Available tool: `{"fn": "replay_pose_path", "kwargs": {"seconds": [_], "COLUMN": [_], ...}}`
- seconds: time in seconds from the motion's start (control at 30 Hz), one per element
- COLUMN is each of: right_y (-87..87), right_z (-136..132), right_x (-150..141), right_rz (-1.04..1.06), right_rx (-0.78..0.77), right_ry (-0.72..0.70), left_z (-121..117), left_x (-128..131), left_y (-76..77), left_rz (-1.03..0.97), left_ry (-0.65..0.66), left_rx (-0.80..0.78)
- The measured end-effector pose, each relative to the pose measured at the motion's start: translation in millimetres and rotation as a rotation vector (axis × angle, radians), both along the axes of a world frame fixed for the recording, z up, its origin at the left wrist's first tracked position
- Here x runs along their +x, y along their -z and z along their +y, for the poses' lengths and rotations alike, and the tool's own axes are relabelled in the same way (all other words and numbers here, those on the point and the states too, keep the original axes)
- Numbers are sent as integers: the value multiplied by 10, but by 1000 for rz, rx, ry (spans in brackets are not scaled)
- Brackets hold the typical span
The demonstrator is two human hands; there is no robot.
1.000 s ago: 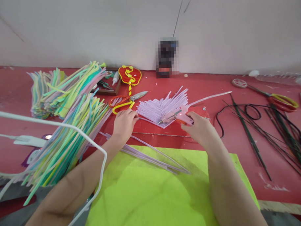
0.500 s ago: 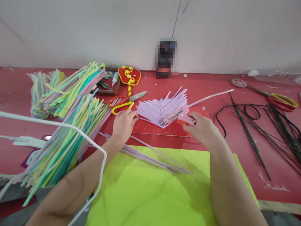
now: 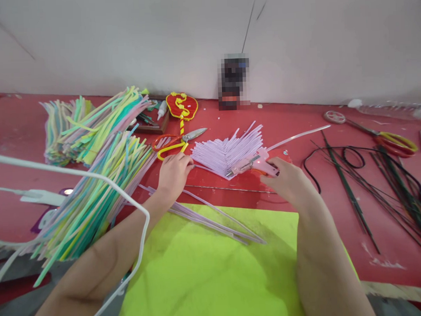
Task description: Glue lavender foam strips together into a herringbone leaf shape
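Fuzzy lilac pipe cleaners lie side by side in a V-pattern leaf shape (image 3: pixel 219 151) on the red table. My left hand (image 3: pixel 174 175) is closed in a pinch on a lilac pipe cleaner (image 3: pixel 203 168) along the lower left edge of that shape. In my right hand (image 3: pixel 290 180) is a pink glue gun (image 3: pixel 252 163), its metal nozzle over the shape's lower tip. A long clear glue stick (image 3: pixel 299 136) sticks out of the gun's back. Loose lilac pipe cleaners (image 3: pixel 212 222) lie nearer to me on a yellow-green sheet (image 3: pixel 207 273).
Left are bundles of coloured pipe cleaners (image 3: pixel 104 198) and a white cable (image 3: pixel 111 182). Scissors (image 3: pixel 185 139), a small tray (image 3: pixel 159 128) and a red-yellow ornament (image 3: pixel 181 106) sit behind my left hand. Dark green wires (image 3: pixel 350 194) and another pair of scissors (image 3: pixel 392 140) lie right.
The glue gun and my right hand have shifted slightly to the right, the nozzle moving toward the shape's tip. My left hand keeps its pinch in nearly the same place.
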State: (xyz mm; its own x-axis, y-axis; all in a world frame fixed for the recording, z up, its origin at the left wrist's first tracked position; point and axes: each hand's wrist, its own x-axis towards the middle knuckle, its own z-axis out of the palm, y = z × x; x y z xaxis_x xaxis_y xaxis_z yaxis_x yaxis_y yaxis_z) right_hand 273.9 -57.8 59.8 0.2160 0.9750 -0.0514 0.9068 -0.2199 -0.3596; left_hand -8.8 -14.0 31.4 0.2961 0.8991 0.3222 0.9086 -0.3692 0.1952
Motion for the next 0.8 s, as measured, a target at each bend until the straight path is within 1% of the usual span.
{"fn": "replay_pose_path", "kwargs": {"seconds": [0.2, 0.27, 0.37, 0.53, 0.6, 0.67, 0.73, 0.8], "right_y": [-22, -18, 25, 187, 227, 222, 184, 149], "right_z": [11, 38, 106, 196, 184, 148, 109, 88], "right_x": [70, 95, 113, 110, 108, 98, 70, 7], "right_rz": [20, 33, 43, -13, -46, -117, -185, -146], "right_rx": [19, 4, -10, 93, 94, 97, 180, 353], "right_ry": [8, 21, 98, 282, 306, 319, 325, 270], "left_z": [4, 7, 11, 12, 13, 17, 22, 29], "left_x": [-3, -9, -17, -18, -17, -18, -20, -23], "left_y": [0, 6, 15, 23, 25, 27, 32, 42], "left_rz": [-2, -4, -4, 3, 7, 9, 11, 10], "left_ry": [-1, 1, 0, -5, -2, 0, -3, -8], "left_rx": [-2, -2, -1, 2, 4, 6, 6, 6]}}
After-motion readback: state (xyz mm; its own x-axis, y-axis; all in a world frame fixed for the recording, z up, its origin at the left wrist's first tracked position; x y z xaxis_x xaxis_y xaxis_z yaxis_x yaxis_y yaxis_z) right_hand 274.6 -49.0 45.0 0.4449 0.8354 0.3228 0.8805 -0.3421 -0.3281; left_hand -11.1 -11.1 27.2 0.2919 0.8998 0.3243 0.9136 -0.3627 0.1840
